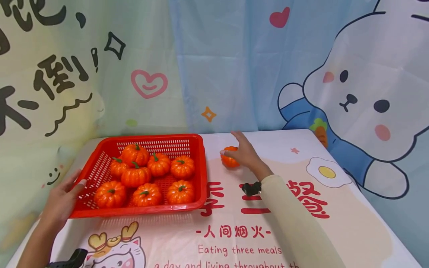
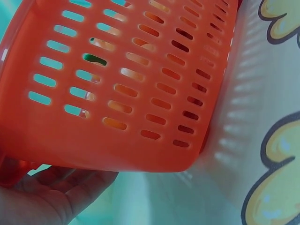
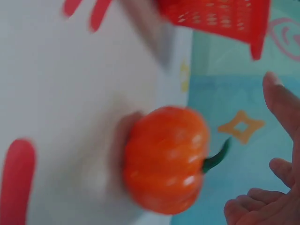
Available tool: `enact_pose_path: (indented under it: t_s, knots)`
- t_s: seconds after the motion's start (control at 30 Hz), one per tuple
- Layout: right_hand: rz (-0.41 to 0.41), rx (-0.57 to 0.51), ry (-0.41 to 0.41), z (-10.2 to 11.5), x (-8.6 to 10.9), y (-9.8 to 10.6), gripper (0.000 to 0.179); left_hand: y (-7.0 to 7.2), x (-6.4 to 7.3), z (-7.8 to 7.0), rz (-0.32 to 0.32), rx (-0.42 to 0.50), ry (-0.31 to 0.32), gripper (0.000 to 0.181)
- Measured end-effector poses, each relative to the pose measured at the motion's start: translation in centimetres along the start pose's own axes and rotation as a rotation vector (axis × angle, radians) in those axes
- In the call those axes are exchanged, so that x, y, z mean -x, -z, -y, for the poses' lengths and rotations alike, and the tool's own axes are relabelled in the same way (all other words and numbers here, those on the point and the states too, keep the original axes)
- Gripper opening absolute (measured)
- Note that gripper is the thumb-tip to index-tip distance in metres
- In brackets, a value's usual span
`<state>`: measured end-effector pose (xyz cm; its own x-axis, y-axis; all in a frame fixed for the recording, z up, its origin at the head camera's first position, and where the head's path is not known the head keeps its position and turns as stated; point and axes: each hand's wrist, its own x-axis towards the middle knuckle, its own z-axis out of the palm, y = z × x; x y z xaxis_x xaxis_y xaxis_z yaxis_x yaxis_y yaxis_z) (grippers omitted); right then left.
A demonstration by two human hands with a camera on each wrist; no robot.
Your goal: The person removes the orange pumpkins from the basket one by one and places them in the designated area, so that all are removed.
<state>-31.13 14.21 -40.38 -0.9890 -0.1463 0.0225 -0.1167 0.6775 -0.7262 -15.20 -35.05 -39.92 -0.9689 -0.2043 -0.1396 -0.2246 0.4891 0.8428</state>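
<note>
A red plastic basket [image 1: 205, 178] with slotted walls stands on the left side of the table and holds several small orange pumpkins with green stems. My left hand [image 1: 65, 197] grips its left end, thumb on the rim; in the left wrist view the fingers [image 2: 89, 187] reach under the edge. To the right of the basket, one more pumpkin [image 3: 166, 159] sits by itself on the table. My right hand [image 1: 246, 150] is over that pumpkin, thumb and fingers spread apart. The right wrist view shows a gap between those fingers and the pumpkin's stem.
A printed cloth [image 1: 234, 219] with red lettering, a fried egg picture and a cartoon cat covers the table. Behind its back edge hangs a light blue curtain [image 1: 214, 67] with a large cartoon bear. Dark wrist cameras [image 1: 251, 188] are strapped on both wrists.
</note>
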Motion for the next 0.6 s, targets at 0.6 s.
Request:
enact_pose_path:
  t_s: [0.6]
  knots:
    - [0.056,-0.222,0.195,6.8,0.8,-0.7,0.048,0.1,0.1,0.0,-0.006,0.001,-0.003,0.067]
